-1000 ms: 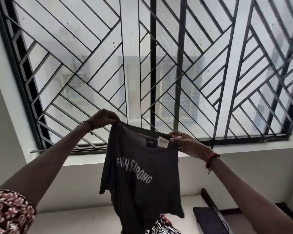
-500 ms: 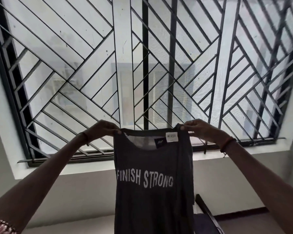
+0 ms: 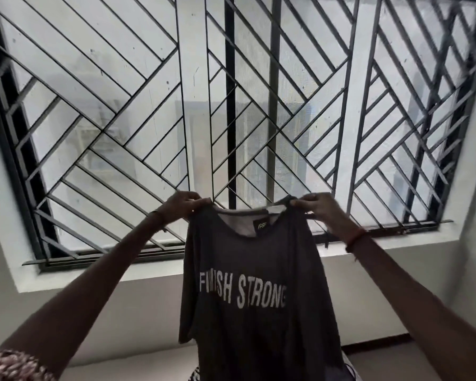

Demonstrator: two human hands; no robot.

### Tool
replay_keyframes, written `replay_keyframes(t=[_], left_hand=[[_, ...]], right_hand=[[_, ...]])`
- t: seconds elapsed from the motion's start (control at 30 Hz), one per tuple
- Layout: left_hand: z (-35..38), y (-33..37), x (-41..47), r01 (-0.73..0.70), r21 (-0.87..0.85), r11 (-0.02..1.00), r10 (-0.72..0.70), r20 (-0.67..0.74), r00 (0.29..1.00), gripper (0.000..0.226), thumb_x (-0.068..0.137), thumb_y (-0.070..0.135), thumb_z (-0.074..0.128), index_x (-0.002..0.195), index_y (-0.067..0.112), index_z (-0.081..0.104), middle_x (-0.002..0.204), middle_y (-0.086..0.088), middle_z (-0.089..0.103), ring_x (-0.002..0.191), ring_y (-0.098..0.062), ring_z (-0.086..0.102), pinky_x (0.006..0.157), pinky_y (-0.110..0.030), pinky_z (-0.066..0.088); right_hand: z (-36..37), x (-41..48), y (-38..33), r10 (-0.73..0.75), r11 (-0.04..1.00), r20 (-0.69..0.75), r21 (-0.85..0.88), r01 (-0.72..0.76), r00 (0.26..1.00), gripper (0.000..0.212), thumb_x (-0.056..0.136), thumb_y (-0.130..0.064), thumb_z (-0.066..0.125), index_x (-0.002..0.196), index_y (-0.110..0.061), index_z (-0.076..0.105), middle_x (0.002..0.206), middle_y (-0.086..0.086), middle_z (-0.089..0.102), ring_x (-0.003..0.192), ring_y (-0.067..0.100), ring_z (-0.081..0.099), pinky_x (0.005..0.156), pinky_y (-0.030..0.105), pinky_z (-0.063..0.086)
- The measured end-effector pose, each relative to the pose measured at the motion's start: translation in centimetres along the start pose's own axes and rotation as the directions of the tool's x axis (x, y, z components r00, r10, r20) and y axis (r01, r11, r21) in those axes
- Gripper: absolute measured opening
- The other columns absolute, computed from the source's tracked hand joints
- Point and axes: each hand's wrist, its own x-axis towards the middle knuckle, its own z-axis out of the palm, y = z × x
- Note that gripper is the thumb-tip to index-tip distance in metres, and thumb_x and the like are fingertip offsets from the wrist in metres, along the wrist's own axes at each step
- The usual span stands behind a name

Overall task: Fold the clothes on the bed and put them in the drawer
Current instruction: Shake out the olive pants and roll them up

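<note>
The person is holding a dark grey T-shirt [image 3: 256, 312] up in the air with both arms raised, in front of a window grille [image 3: 231, 105]. The left hand [image 3: 182, 206] is pinching the shirt at one shoulder, just beside the neckline. Its grip is clamped on the fabric, with the fingers curling over the top edge. The right hand [image 3: 318, 209] is pinching the opposite shoulder in the same manner, and its grip is likewise clamped on the fabric. The two hands are sitting at about the same height, with the neckline sagging between them.

The shirt is hanging freely below the hands and facing the camera. Its lower part is running out of the bottom edge of the view. White lettering [image 3: 242, 294] reading FINISH STRONG is showing across the chest, creased at the first word. A small black label [image 3: 259, 226] is showing inside the back of the neck.

A red band [image 3: 355, 240] is sitting on the right wrist and a thin dark band [image 3: 157, 215] on the left wrist. A patterned sleeve [image 3: 11, 364] is showing at the lower left corner. Behind the shirt, the grille's diagonal black bars are covering a pale pane. A white sill [image 3: 44, 279] is running beneath it, above a pale wall [image 3: 149, 325]. A scrap of black-and-white patterned cloth [image 3: 194, 375] is showing below the shirt's edge; what it is lying on cannot be told.
</note>
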Motion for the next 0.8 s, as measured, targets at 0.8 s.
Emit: replay_keyframes(t=[0.8], left_hand=[[8.2, 2.5, -2.0, 0.064, -0.355, 0.933, -0.003, 0.168, 0.986, 0.017, 0.092, 0.005, 0.055, 0.102, -0.008, 0.059, 0.084, -0.017, 0.061, 0.064, -0.013, 0.069, 0.066, -0.028, 0.060]], right_hand=[[11.8, -2.1, 0.7, -0.175, 0.970, -0.201, -0.202, 0.134, 0.964, 0.022, 0.082, -0.021, 0.070, 0.061, -0.015, 0.070, 0.063, 0.008, 0.068, 0.070, 0.026, 0.069, 0.070, 0.042, 0.055]])
